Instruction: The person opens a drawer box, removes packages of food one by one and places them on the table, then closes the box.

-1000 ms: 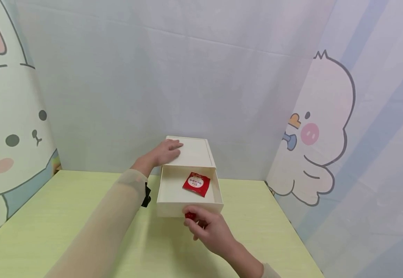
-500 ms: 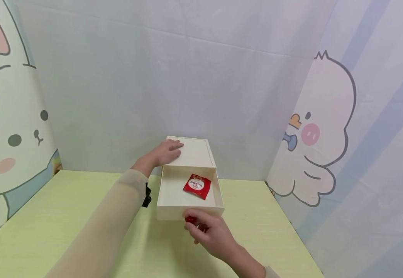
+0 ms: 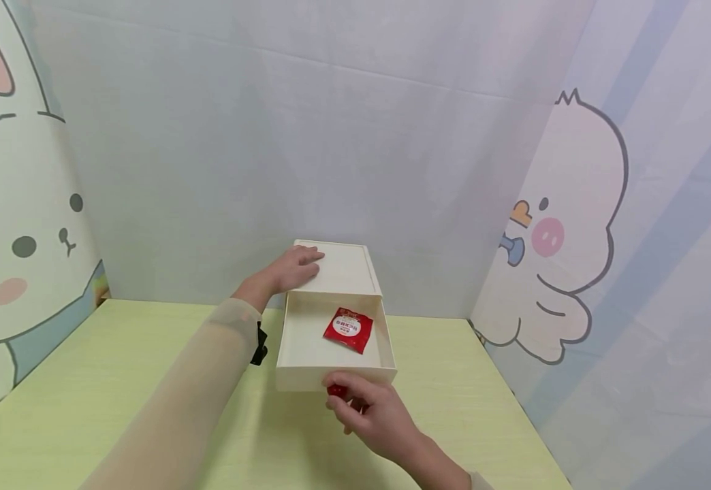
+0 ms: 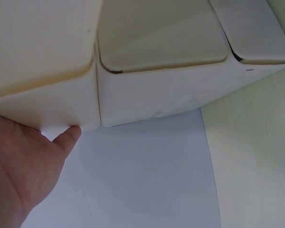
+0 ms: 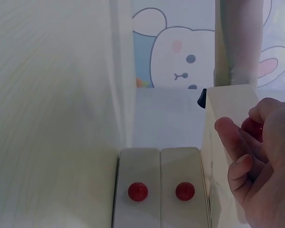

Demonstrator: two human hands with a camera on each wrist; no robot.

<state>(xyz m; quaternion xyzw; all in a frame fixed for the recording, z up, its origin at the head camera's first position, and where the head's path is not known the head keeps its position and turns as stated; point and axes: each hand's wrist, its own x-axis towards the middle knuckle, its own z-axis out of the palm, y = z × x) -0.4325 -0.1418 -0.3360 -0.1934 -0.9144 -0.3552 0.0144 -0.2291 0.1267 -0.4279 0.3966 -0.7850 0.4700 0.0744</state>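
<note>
A small white drawer cabinet [image 3: 343,267] stands at the back of the table, its top drawer [image 3: 306,340] pulled out. My right hand [image 3: 376,413] pinches that drawer's round red knob [image 3: 336,390] between thumb and fingers; the same knob [image 5: 252,128] shows partly behind the fingers in the right wrist view. Inside the drawer lies a flat red packet [image 3: 349,330] with a white round label. My left hand [image 3: 294,269] rests on the cabinet's top with its fingers extended. In the left wrist view that hand [image 4: 26,166] touches the cabinet's edge.
Two lower drawers, pushed in, carry red knobs, a nearer-to-table knob [image 5: 137,192] and a middle knob [image 5: 185,191]. The pale green table [image 3: 466,395] extends around the cabinet. A grey-white curtain [image 3: 282,150] with cartoon animals hangs behind and beside it.
The top drawer has slid slightly farther out toward me, with the red packet in it. My right hand has moved back along with the knob. The left hand has stayed on the cabinet.
</note>
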